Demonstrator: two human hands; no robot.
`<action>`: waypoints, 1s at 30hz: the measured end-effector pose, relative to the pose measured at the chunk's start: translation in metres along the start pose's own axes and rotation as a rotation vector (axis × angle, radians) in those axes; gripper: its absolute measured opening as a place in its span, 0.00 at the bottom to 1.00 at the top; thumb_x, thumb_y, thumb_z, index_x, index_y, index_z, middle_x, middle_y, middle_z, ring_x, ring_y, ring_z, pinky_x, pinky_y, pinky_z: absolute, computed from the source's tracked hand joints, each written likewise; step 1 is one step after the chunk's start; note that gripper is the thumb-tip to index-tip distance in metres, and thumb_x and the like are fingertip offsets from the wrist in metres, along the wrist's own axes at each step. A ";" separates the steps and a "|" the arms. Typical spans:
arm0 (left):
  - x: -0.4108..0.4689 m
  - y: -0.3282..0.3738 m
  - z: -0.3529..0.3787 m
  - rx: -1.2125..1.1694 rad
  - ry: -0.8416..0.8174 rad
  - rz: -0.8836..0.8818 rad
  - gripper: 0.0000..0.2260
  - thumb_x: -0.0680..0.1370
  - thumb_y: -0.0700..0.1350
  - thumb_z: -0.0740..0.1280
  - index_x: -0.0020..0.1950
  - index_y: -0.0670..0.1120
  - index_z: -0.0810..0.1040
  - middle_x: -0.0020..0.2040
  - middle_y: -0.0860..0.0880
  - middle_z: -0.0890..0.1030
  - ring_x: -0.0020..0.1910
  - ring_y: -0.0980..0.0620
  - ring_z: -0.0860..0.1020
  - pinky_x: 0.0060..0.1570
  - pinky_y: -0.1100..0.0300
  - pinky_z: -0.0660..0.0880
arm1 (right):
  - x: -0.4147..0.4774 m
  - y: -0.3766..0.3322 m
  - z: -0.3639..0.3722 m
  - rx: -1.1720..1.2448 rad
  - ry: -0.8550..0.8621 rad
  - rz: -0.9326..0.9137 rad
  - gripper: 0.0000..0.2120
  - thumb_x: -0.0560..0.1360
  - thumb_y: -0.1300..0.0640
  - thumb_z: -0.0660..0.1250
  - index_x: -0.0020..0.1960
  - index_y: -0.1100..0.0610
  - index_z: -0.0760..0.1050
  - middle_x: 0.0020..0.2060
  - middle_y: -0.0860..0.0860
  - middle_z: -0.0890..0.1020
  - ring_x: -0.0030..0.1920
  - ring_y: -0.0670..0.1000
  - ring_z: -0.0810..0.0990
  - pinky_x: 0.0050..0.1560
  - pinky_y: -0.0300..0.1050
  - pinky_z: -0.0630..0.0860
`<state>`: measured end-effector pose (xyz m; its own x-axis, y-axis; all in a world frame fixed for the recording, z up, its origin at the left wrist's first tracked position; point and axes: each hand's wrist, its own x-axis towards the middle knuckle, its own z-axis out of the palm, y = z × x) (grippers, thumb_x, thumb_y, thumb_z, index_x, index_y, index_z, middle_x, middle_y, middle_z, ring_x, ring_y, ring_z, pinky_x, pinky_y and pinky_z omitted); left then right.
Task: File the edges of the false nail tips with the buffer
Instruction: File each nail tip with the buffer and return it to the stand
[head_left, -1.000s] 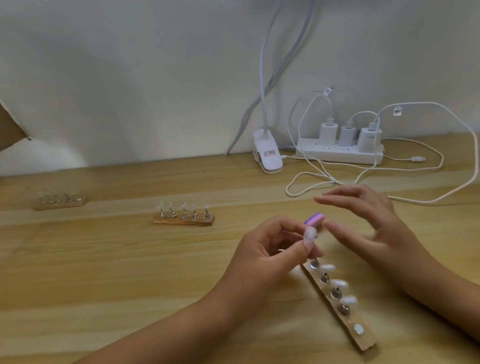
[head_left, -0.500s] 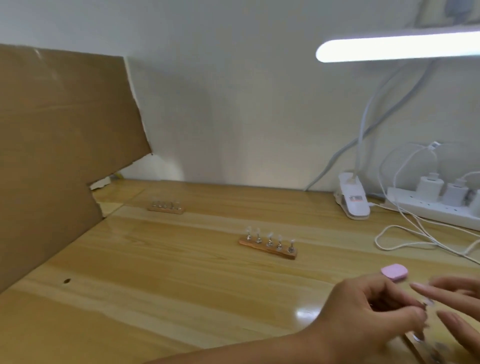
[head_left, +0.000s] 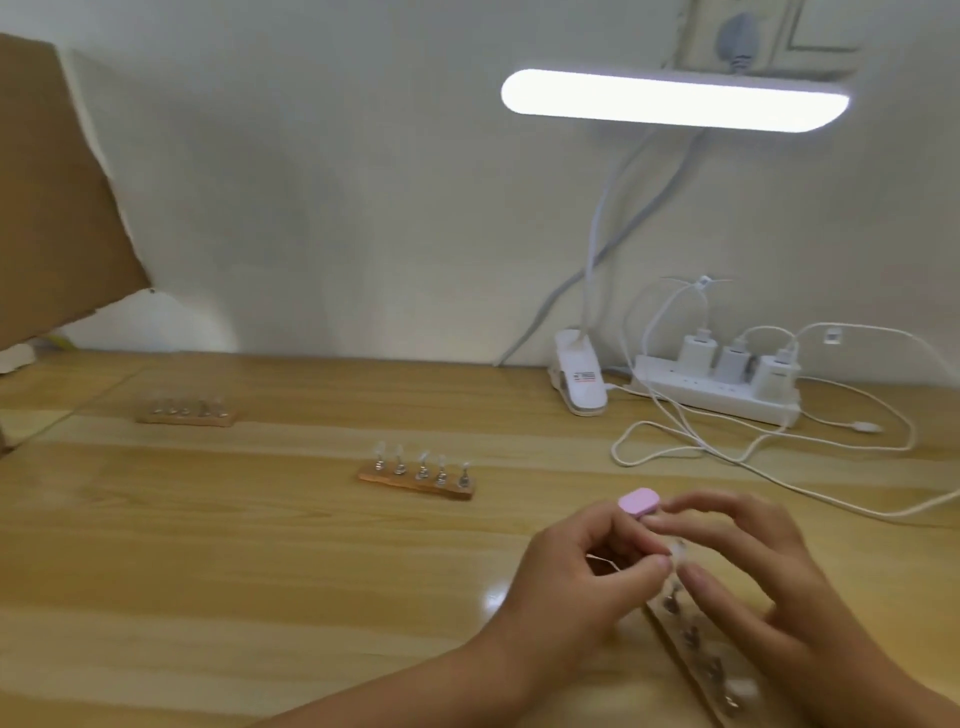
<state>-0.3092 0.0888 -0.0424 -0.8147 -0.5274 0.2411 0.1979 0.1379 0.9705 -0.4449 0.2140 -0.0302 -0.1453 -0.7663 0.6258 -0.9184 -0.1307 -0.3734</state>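
Buffer (head_left: 639, 503) pinched in right hand (head_left: 753, 582), seemingly touching nail tip (head_left: 678, 550) left hand (head_left: 582, 571) pinches

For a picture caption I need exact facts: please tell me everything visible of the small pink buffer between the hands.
The pink buffer is a small flat block with rounded corners, pale pink on its broad face, darker along its thin edge; blur hides its texture. It is held above the table, broad face tilted up. The left hand has its index finger against the buffer's left end, and the right hand touches its right end with fingertips; which hand grips it cannot be told.
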 end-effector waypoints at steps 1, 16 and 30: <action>0.000 0.000 0.000 0.008 -0.005 0.007 0.10 0.74 0.40 0.71 0.38 0.55 0.80 0.35 0.56 0.80 0.36 0.60 0.76 0.39 0.68 0.72 | 0.000 0.002 -0.002 0.019 0.008 0.036 0.15 0.77 0.47 0.62 0.63 0.41 0.76 0.61 0.37 0.75 0.64 0.45 0.72 0.63 0.43 0.64; 0.003 0.002 -0.002 -0.109 -0.022 -0.047 0.05 0.72 0.41 0.72 0.39 0.52 0.81 0.36 0.53 0.82 0.38 0.57 0.80 0.41 0.68 0.73 | -0.004 0.009 -0.001 0.017 0.044 0.037 0.17 0.77 0.51 0.62 0.65 0.47 0.77 0.62 0.44 0.76 0.65 0.52 0.72 0.65 0.53 0.66; 0.000 0.005 -0.002 -0.088 -0.065 -0.055 0.04 0.76 0.38 0.71 0.45 0.46 0.82 0.39 0.50 0.85 0.42 0.56 0.83 0.43 0.68 0.74 | -0.002 0.002 -0.001 0.144 0.032 0.019 0.13 0.76 0.55 0.69 0.60 0.52 0.79 0.54 0.39 0.80 0.57 0.46 0.79 0.56 0.45 0.75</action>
<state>-0.3069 0.0881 -0.0375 -0.8589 -0.4758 0.1896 0.1970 0.0347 0.9798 -0.4473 0.2160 -0.0314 -0.1759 -0.7495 0.6383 -0.8536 -0.2068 -0.4781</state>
